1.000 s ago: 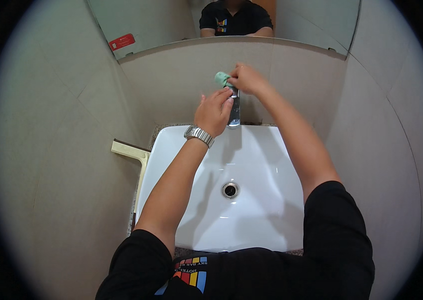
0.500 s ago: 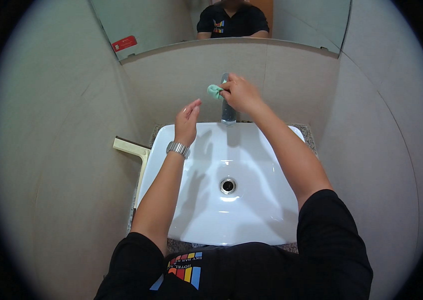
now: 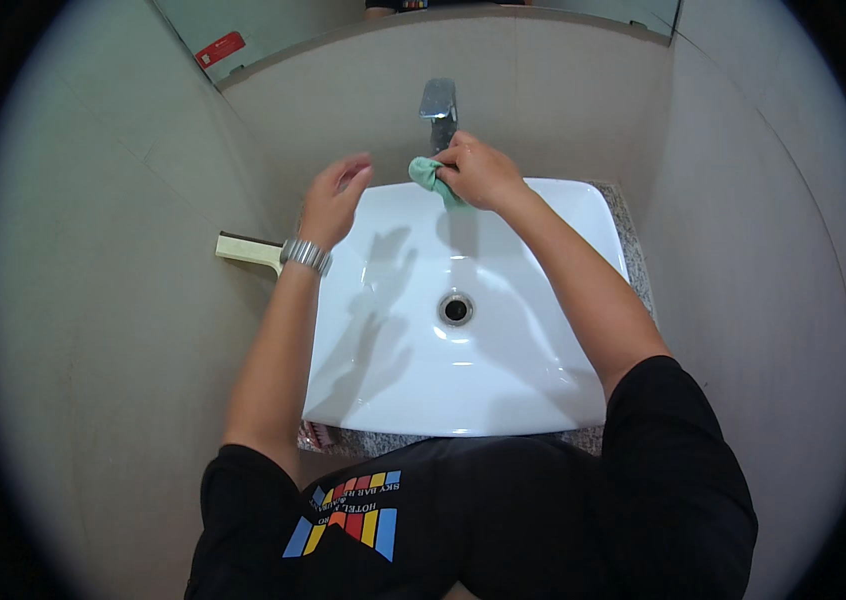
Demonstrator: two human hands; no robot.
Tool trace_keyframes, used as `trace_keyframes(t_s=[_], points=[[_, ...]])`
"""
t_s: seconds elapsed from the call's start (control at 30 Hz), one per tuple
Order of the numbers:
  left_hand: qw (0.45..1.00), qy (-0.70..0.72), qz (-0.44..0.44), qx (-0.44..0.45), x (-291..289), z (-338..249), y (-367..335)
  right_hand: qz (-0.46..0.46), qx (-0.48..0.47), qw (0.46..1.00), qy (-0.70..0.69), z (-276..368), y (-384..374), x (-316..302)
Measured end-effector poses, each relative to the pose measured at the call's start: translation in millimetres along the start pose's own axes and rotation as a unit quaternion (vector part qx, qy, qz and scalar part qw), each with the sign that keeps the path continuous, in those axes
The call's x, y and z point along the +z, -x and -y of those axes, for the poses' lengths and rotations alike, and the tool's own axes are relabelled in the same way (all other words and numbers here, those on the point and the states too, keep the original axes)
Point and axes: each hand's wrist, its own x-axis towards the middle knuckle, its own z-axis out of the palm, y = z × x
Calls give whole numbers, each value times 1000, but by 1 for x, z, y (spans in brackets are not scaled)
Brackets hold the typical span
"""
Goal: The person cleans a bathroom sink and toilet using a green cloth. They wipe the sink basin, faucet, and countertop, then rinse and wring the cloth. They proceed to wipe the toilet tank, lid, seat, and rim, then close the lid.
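My right hand (image 3: 483,172) grips a bunched pale green cloth (image 3: 425,174) over the back rim of a white washbasin (image 3: 393,390). The cloth lies against the lower part of a chrome tap (image 3: 438,102), whose base is hidden behind the cloth and hand. My left hand (image 3: 335,200) hovers above the basin's back left corner, its fingers loosely curved and apart, with nothing in it. A metal watch sits on my left wrist. The round drain (image 3: 456,310) in the middle of the basin is uncovered.
A cream-coloured handle (image 3: 248,250) sticks out beside the basin's left edge. Speckled stone countertop (image 3: 633,240) borders the basin. On the back wall hangs a mirror (image 3: 343,30) with a red sticker (image 3: 220,49) in its corner. Something reddish with bristles (image 3: 315,436) lies at the front left.
My right hand has moved the cloth down from the upper tap to its base, uncovering the tap's top. My left hand has shifted left. The view has tilted downward.
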Motion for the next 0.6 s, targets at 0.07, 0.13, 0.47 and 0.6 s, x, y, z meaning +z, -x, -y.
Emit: trace_keyframes(t_s=[0.07, 0.13, 0.47, 0.6], points=[[995, -99, 24, 22, 17, -25, -18, 48, -6, 999, -12, 1, 21, -7], [977, -201, 31, 69, 34, -42, -34, 113, -1, 992, -48, -11, 46, -11], [852, -494, 145, 101, 90, -79, -124, -186, 95, 712, -670, -101, 166, -43], [873, -460, 132, 95, 85, -83, -143, -225, 137, 658, -706, -114, 171, -32]])
